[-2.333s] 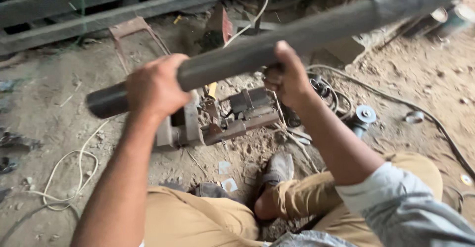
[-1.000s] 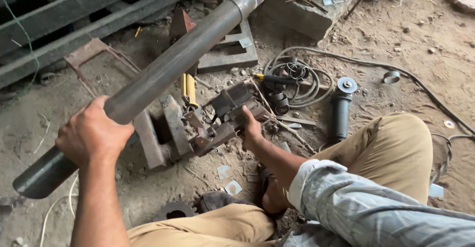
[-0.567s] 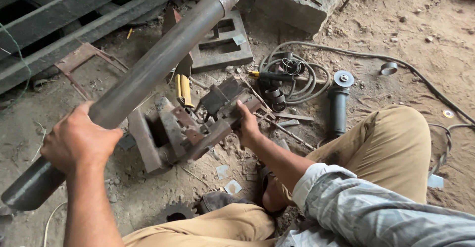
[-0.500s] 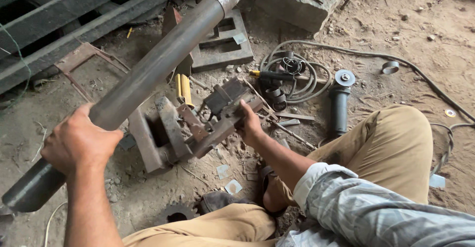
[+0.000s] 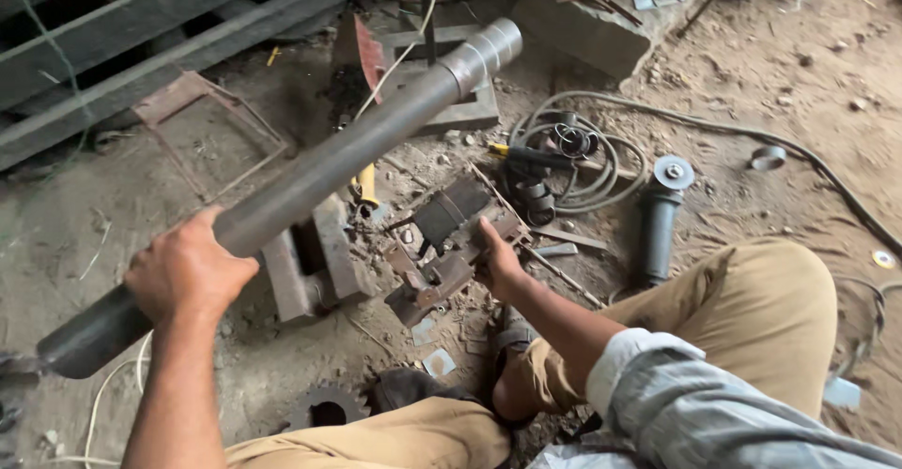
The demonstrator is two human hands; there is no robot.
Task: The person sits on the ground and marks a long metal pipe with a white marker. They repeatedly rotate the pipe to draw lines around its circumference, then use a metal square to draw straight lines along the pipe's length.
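Observation:
My left hand (image 5: 188, 272) grips a long dark steel pipe (image 5: 357, 145) near its lower end and holds it up at a slant above the floor; the pipe's far end is lighter and ringed. My right hand (image 5: 496, 260) is closed on the edge of a rusty metal part (image 5: 451, 243), a flat piece with a dark block on it, tilted up off the dirt floor. Beside it to the left stands a heavy U-shaped steel block (image 5: 315, 262). I am squatting, with my tan trouser knees at the bottom of the view.
An angle grinder (image 5: 658, 220) lies to the right beside coiled cable (image 5: 583, 159). A sprocket (image 5: 324, 408) lies by my knee. Steel beams (image 5: 141, 46) run along the back, with a rusty frame (image 5: 207, 131), a concrete block (image 5: 592, 27) and scrap around.
Both hands first held the pipe; my right hand let go and took the rusty part. The pipe swung round, and the rusty part has tipped up and shifted away from the steel block.

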